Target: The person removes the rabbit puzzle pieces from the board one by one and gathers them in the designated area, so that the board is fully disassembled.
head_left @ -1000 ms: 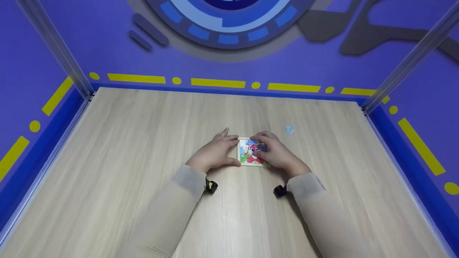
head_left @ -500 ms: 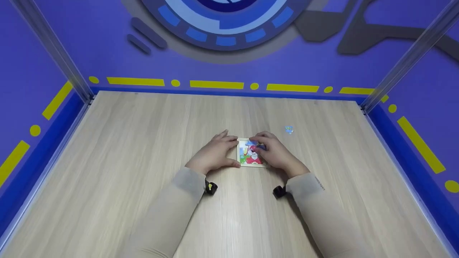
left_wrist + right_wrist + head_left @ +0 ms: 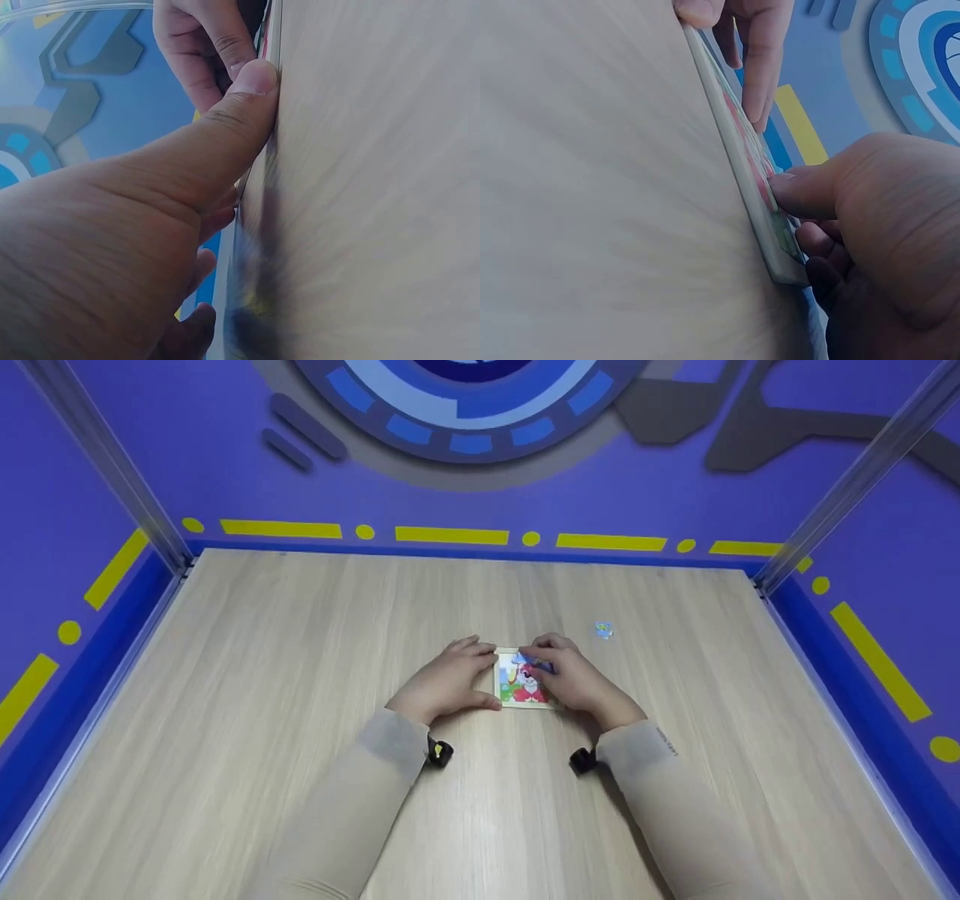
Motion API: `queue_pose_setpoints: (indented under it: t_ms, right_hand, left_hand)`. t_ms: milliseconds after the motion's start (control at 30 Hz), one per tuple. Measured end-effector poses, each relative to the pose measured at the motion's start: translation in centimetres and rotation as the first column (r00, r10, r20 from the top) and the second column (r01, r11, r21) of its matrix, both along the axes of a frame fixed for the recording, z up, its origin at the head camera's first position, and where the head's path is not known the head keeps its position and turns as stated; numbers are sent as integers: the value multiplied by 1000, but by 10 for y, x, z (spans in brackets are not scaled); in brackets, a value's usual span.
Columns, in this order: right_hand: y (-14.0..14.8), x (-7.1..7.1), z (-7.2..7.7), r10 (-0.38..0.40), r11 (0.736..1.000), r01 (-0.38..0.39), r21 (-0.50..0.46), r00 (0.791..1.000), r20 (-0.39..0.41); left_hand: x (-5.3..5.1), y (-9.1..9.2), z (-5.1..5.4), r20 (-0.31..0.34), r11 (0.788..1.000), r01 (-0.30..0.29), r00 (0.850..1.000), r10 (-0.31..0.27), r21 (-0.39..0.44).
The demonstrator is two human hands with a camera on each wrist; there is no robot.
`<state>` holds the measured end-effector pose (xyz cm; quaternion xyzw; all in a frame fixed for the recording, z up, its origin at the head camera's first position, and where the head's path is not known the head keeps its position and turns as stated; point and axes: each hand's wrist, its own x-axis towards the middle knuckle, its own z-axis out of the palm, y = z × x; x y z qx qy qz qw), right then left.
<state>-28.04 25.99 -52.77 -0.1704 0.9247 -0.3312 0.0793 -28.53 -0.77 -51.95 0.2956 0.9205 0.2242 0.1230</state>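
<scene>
A small jigsaw puzzle in a pale wooden frame (image 3: 525,706) lies flat on the table, its picture (image 3: 528,684) showing a pink-red cartoon animal on green and white. My left hand (image 3: 446,679) steadies the frame's left side, with thumb and forefinger spread to its two left corners. Over the right part of the picture, my right hand (image 3: 583,681) pinches a bluish puzzle piece (image 3: 545,667), mostly hidden by the fingers. In the right wrist view the right thumb (image 3: 799,189) presses near the picture's surface, with the other fingers curled beyond the frame's edge.
One loose light-blue puzzle piece (image 3: 604,630) lies on the wood-grain table (image 3: 337,607), behind and to the right of the frame. Purple-blue panels (image 3: 480,502) stand at the back and both sides.
The right thumb and fingers shift slightly over the picture's upper part, staying at the same place on the frame. The left hand holds its position; the far loose piece stays put.
</scene>
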Motion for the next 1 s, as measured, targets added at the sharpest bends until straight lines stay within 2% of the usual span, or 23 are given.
queue_pose_setpoints:
  t_ms: [267,467,733,867,1000]
  right_hand:
    - [-1,-1,1,5,1000,-4,-12,1000,22]
    - [5,-4,2,-14,993,22,-115,997,71]
    - [18,-9,8,-70,966,90,-243,993,91]
    - [29,-8,13,-103,961,123,-247,991,90]
    - [50,-7,21,-133,971,150,-189,986,101]
  left_hand:
    - [1,-1,3,10,1000,2,1000,-2,2]
    - [3,-1,4,19,1000,4,1000,-4,22]
    - [2,-1,2,24,999,-10,1000,9,31]
    - [2,-2,2,24,999,-10,1000,10,33]
    - [2,-1,2,29,999,1,1000,-2,40]
